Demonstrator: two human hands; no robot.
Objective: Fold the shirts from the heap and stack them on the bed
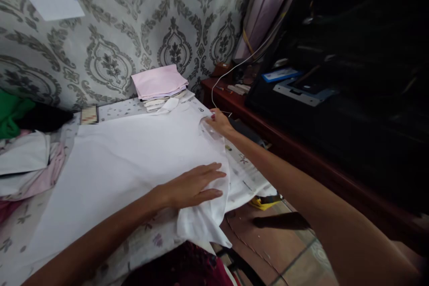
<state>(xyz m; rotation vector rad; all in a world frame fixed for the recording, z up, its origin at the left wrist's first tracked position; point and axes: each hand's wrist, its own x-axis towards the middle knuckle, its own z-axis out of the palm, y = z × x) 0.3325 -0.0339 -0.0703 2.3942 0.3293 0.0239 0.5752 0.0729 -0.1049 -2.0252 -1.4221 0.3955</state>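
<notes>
A large white cloth [134,156], possibly part of a garment, lies spread over a patterned table cover [157,237]. My left hand [197,186] rests flat on its near right part, palm down with the fingers stretched and apart. Beyond it, at the cloth's far right edge, my right hand [219,123] pinches the fabric between thumb and fingers, and a small fold rises there. Below my left hand the cloth's near corner hangs crumpled over the table's edge. A small dark mark shows on the fabric close to my right hand.
Folded cloths [160,82], pink on top, are stacked at the back by the patterned wall. Rumpled garments [30,161] lie at the left, near a small blurred box [89,114]. At the right stand a reddish wooden cabinet [231,94] and a large black screen [351,111]. A white cord [234,68] hangs down behind my right hand.
</notes>
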